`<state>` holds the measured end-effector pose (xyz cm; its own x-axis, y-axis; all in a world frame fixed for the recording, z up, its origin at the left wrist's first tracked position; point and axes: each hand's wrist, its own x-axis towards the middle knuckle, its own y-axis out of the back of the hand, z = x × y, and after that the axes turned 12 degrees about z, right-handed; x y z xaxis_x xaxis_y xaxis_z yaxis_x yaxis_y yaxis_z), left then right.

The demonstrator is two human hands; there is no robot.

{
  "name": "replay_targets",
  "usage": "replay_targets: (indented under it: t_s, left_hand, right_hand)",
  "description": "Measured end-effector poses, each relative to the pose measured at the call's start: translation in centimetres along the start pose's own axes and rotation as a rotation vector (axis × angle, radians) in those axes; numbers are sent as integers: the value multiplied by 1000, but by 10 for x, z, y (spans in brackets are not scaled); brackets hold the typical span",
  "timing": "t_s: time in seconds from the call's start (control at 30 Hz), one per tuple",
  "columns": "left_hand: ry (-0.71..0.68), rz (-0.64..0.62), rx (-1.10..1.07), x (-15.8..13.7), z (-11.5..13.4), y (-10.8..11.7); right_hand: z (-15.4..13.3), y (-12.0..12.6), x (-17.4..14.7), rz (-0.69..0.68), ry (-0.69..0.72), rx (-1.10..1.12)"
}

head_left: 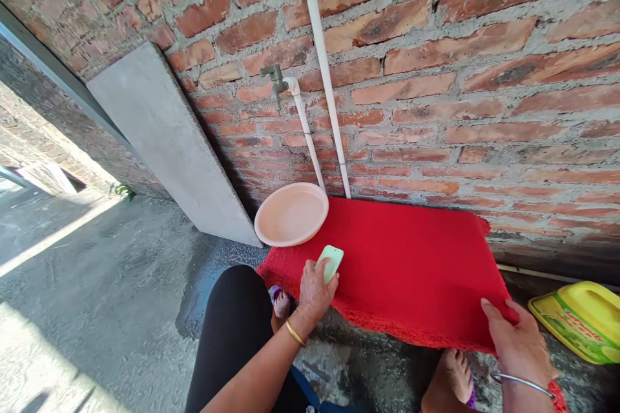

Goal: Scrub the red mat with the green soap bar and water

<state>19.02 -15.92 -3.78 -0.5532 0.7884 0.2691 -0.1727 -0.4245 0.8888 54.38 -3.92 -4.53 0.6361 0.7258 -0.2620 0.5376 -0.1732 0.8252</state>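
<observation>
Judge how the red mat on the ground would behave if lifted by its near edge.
The red mat would probably flop and drape, since its edge bends under the right hand. It looks wet, like the ground around it, so likely heavy. Its coarse texture should grip well.

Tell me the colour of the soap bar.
Pale green soap bar, clearest in the head view.
</observation>
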Motion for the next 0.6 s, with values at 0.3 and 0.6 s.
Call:
replay_targets:
  t_s: [0.3, 0.6]
  left_hand:
    - [-387, -80, -41, -74, 43, -39]
    - [-73, -43, -31, -4, 19, -10]
  right_hand:
    - [-3, 3, -2, -2, -7, -27]
    - [-4, 6, -9, -18, 27, -26]
